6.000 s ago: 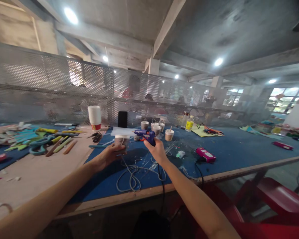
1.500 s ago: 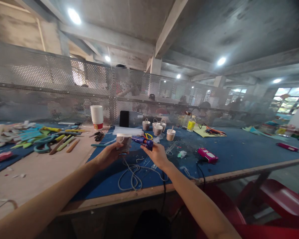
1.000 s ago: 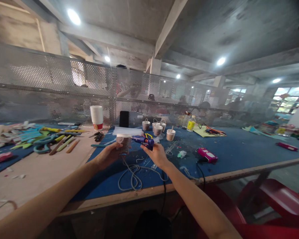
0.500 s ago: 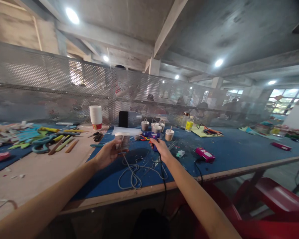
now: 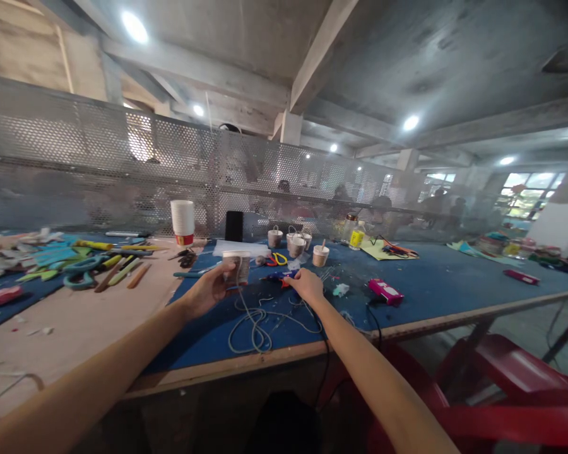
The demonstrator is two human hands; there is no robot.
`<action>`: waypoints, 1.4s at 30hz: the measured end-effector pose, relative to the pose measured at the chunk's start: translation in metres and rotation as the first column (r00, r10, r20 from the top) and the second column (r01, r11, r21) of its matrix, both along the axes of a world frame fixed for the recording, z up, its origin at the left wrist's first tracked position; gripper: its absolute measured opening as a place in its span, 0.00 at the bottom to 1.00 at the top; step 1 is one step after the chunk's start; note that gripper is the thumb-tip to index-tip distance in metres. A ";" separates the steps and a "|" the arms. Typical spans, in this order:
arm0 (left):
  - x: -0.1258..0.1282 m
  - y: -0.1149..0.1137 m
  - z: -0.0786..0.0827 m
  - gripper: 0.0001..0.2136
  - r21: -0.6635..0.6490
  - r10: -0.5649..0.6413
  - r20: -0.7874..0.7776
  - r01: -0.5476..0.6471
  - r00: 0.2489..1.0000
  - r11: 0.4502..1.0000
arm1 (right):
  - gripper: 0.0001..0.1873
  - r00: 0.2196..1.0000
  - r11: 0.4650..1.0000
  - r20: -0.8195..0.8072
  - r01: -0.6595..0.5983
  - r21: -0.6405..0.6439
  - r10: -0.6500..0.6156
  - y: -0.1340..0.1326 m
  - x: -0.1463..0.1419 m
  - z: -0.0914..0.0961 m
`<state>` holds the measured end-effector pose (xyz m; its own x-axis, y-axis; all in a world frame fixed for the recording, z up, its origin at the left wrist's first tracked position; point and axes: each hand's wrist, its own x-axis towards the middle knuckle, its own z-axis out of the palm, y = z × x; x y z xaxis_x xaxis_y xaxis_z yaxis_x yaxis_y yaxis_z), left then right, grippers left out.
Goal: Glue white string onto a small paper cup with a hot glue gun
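My left hand (image 5: 207,291) is wrapped round a paper cup (image 5: 237,266) with grey cord wound on its side. From the cup a loose grey cord (image 5: 264,345) trails down in loops on the blue table top. Further right, my right hand (image 5: 308,287) grips a blue glue gun (image 5: 277,276) with an orange trigger, low over the table, its nozzle pointing left toward the cup. My fingers hide most of the gun's handle. Yellow-and-red-handled pliers (image 5: 279,258) lie just behind it.
Several cord-wrapped cups (image 5: 295,246) stand at the back, beside a bottle with a yellow label (image 5: 356,237). To the left are a stack of paper cups (image 5: 182,221), scissors (image 5: 81,272) and clay tools (image 5: 122,273). A magenta box (image 5: 385,292) lies right; red stools (image 5: 511,372) stand below.
My right hand has lowered and turned the glue gun, which now lies flatter with its nozzle toward the left. The pliers behind show more. The cup has shifted slightly right.
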<state>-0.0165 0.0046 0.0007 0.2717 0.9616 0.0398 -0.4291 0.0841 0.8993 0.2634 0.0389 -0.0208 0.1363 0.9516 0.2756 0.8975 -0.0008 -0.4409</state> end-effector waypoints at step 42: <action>0.013 -0.015 0.010 0.20 0.081 -0.001 -0.137 0.013 0.991 0.997 | 0.10 0.435 0.748 -0.620 -0.500 0.436 0.653 0.000 -0.078 0.029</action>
